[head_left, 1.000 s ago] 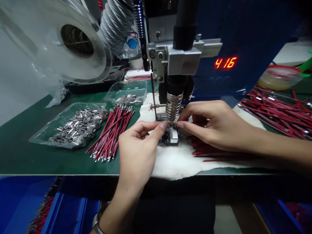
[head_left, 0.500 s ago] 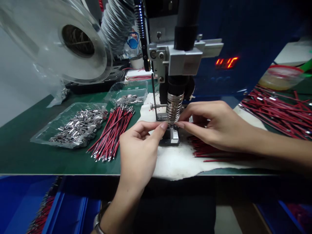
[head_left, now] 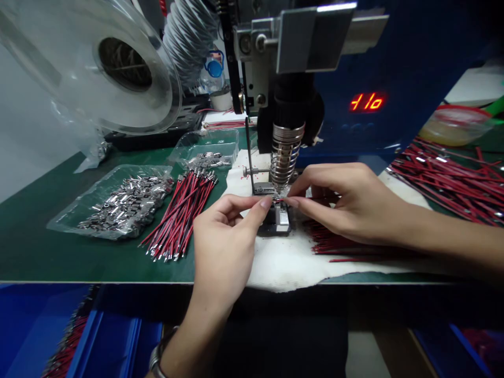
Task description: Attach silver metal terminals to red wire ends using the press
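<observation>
My left hand (head_left: 224,239) and my right hand (head_left: 346,202) meet fingertip to fingertip over a small metal fixture (head_left: 277,220) under the soldering head (head_left: 285,152) with its coiled metal tip. Both pinch a thin red wire (head_left: 279,200) held across the fixture. The head stands a little above the wire. A bundle of red and black wires (head_left: 181,215) lies left of my left hand. More red wires (head_left: 334,241) lie under my right wrist.
A clear tray of metal terminals (head_left: 118,205) and a second clear tray (head_left: 207,149) sit on the green mat. A large clear reel (head_left: 98,63) stands at the left. A red counter display (head_left: 367,101) glows behind. Another wire heap (head_left: 452,178) lies right. Blue bins (head_left: 98,341) sit below.
The soldering head has risen off the fixture. The counter display has changed from 416. Both hands stay in place, pinching the wire.
</observation>
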`<state>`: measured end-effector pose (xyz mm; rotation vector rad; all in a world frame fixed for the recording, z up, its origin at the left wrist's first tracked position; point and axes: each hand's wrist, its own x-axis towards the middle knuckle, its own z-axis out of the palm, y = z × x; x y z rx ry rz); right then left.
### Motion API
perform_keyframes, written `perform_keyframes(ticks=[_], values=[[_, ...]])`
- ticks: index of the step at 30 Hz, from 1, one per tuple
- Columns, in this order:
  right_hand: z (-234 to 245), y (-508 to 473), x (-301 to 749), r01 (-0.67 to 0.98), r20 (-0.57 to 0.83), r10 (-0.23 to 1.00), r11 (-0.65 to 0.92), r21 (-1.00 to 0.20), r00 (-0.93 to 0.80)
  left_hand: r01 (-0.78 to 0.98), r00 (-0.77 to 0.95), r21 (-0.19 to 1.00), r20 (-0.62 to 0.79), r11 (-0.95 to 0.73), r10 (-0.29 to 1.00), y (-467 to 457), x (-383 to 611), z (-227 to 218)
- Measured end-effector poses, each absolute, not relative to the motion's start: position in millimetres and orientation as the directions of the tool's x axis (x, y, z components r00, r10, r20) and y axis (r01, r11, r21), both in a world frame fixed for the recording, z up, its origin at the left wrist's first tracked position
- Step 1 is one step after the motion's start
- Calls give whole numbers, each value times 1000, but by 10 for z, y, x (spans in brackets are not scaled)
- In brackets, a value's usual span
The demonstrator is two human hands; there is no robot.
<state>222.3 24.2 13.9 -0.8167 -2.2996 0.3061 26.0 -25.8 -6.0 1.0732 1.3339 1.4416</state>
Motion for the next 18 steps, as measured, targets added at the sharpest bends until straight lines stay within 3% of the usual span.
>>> perform_keyframes(ticks=[10,18], values=[[116,286,2284,386,578,440,895,-223,-687,-11,-245,999,37,-41,969,-260,231,-56],[113,308,2308,351,568,404,913,-206,-717,54,-256,998,53,-40,965,-299,234,-53]])
